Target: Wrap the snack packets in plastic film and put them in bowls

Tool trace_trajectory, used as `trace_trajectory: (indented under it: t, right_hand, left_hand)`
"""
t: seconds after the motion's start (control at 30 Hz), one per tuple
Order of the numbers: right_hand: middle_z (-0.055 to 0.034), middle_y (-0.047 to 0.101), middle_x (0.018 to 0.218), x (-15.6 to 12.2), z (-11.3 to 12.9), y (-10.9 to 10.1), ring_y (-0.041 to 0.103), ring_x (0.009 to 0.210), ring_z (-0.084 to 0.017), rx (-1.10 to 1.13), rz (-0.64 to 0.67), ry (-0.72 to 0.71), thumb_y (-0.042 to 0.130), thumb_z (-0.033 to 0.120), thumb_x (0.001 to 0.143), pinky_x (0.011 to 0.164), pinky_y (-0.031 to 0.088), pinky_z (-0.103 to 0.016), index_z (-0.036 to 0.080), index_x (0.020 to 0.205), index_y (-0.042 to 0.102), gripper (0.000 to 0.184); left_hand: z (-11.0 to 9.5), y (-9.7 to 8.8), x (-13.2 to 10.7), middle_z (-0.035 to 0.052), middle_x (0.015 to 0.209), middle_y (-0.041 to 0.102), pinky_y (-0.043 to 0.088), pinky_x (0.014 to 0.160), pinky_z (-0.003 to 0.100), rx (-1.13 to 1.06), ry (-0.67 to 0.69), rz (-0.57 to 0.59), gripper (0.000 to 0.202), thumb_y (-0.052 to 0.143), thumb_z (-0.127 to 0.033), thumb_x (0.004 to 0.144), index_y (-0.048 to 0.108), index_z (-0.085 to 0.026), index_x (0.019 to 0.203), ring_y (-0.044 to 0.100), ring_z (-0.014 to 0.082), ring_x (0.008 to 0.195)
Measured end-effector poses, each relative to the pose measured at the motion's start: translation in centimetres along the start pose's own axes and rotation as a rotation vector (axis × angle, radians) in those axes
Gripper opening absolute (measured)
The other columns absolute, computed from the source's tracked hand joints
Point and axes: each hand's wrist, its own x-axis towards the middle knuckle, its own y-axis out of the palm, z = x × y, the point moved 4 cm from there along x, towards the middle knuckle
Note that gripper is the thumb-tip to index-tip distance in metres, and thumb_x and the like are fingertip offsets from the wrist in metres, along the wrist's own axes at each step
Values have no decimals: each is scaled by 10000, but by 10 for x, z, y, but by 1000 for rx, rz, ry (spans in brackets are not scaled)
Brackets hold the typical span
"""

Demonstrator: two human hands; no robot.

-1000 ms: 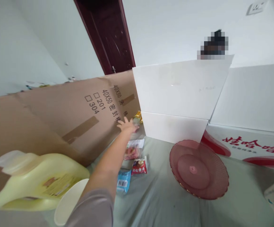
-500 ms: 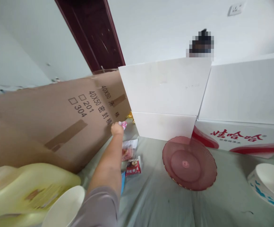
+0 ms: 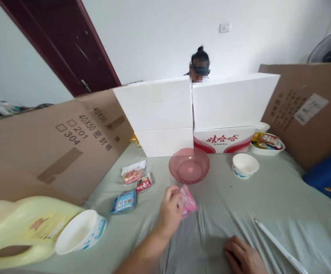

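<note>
My left hand (image 3: 169, 211) is closed on a pink snack packet (image 3: 188, 201), held just above the cloth and in front of the pink translucent plate (image 3: 190, 180). My right hand (image 3: 244, 255) rests on the cloth at the lower edge with its fingers curled in, and nothing shows in it. Left of my left hand lie a blue packet (image 3: 124, 201), a small red packet (image 3: 144, 183) and a clear-and-white packet with reddish contents (image 3: 133, 173). A white pen-like stick (image 3: 279, 245) lies to the right of my right hand.
White boxes (image 3: 162, 106) stand behind the plate, and a person (image 3: 200, 59) is beyond them. Cardboard walls (image 3: 54, 152) flank the table. Paper bowls stand right (image 3: 245, 166) and left (image 3: 81, 233), beside a yellow jug (image 3: 31, 228). Snacks fill a white dish (image 3: 268, 151) at right.
My left hand has drawn back from the far left beside the cardboard, bringing the pink packet toward the front of the plate. The view has swung right, and my right hand now shows.
</note>
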Motion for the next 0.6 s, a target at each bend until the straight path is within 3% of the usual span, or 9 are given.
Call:
trace_trajectory:
  t: [0.1, 0.2, 0.3, 0.43, 0.5, 0.6]
  right_hand:
    - [-32, 642, 830, 4, 11, -7, 644, 750, -152, -48, -33, 12, 398, 223, 946, 684, 517, -255, 232, 874, 615, 229]
    - [-37, 646, 888, 2, 18, -15, 642, 797, -150, -26, -41, -5, 413, 188, 931, 707, 510, -251, 226, 909, 616, 208]
    - [-53, 653, 956, -3, 12, -35, 635, 887, -164, -72, -159, -33, 421, 204, 934, 786, 510, -287, 227, 959, 630, 212]
    - [-79, 660, 1004, -23, -22, -72, 603, 970, -236, -322, -412, 90, 451, 319, 927, 872, 478, -415, 230, 1002, 643, 225]
    - [-90, 654, 1066, -37, -45, -83, 588, 985, -280, -491, -431, 233, 472, 359, 897, 826, 480, -447, 242, 1072, 638, 268]
    - [-99, 659, 1048, -54, -70, -86, 593, 932, -302, -670, -329, 373, 465, 333, 872, 732, 484, -433, 244, 1110, 637, 307]
  left_hand:
    - [-27, 45, -45, 83, 1161, 556, 544, 803, 344, -99, -76, 29, 356, 571, -107, 749, 608, -234, 1080, 639, 203, 918]
    - [-36, 60, -56, 53, 942, 626, 543, 715, 335, -117, -116, 84, 289, 593, -89, 746, 626, -214, 1004, 635, 192, 797]
    - [-37, 54, -54, 27, 758, 641, 530, 755, 380, -67, -30, 166, 93, 623, -129, 781, 653, -217, 774, 620, 213, 786]
    - [-34, 33, -58, 43, 855, 681, 478, 939, 451, -105, 102, 236, 135, 612, -158, 817, 709, -250, 836, 592, 256, 1040]
    - [-34, 26, -62, 49, 933, 673, 477, 962, 415, -170, 135, 315, 207, 580, -138, 826, 721, -265, 907, 572, 236, 1106]
    - [-37, 24, -68, 48, 959, 656, 495, 921, 394, -160, 86, 361, 213, 610, -125, 796, 723, -266, 910, 586, 226, 1041]
